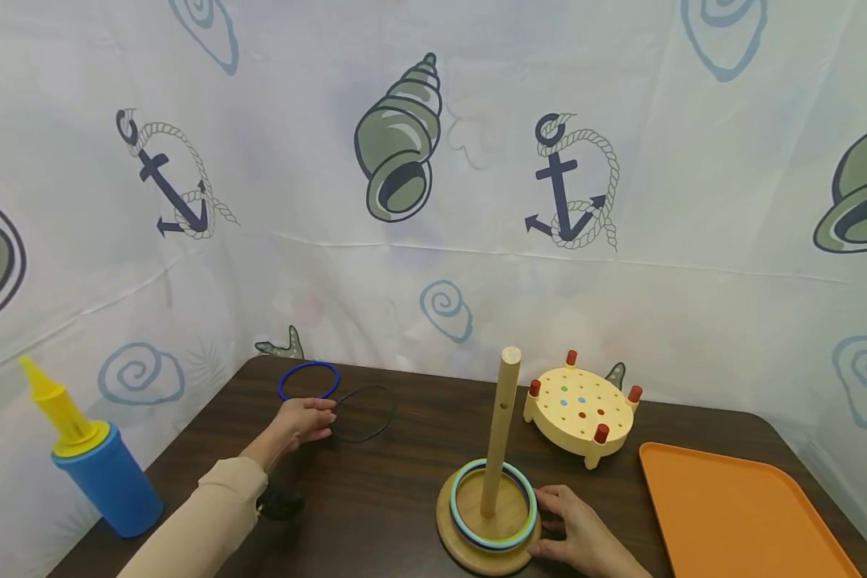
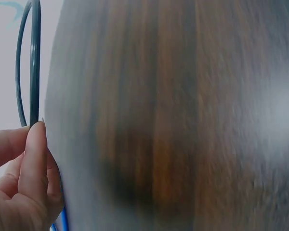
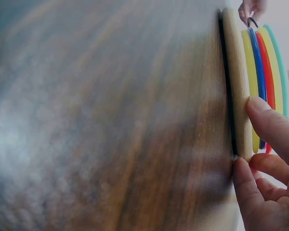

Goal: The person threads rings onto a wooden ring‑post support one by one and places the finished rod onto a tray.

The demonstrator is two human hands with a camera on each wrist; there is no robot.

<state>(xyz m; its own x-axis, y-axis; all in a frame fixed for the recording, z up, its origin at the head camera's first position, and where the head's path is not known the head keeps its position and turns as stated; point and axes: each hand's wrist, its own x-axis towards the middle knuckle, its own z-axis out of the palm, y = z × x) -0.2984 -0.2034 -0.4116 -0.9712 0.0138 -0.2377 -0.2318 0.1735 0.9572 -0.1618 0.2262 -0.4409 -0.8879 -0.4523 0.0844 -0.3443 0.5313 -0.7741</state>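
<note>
My left hand (image 1: 298,427) pinches a thin black ring (image 2: 35,72) between thumb and fingers, raised upright in the left wrist view. Just behind that hand a blue ring (image 1: 309,364) lies on the table. My right hand (image 1: 576,531) grips the edge of a round wooden stand base (image 1: 445,526), thumb and fingertips (image 3: 256,107) against its rim. From the base rises a tall wooden peg (image 1: 502,425). Around the peg sits a stack of rings, with a light-teal ring (image 3: 277,57) on top and yellow, red (image 3: 265,67) and blue ones below.
Behind the stand is a cream pegboard stool (image 1: 574,405) with red-tipped legs upward. An orange tray (image 1: 744,514) lies at the right. A blue pump (image 1: 108,482) with a yellow top stands at the left edge of the dark wooden table (image 1: 397,482). A patterned curtain hangs behind.
</note>
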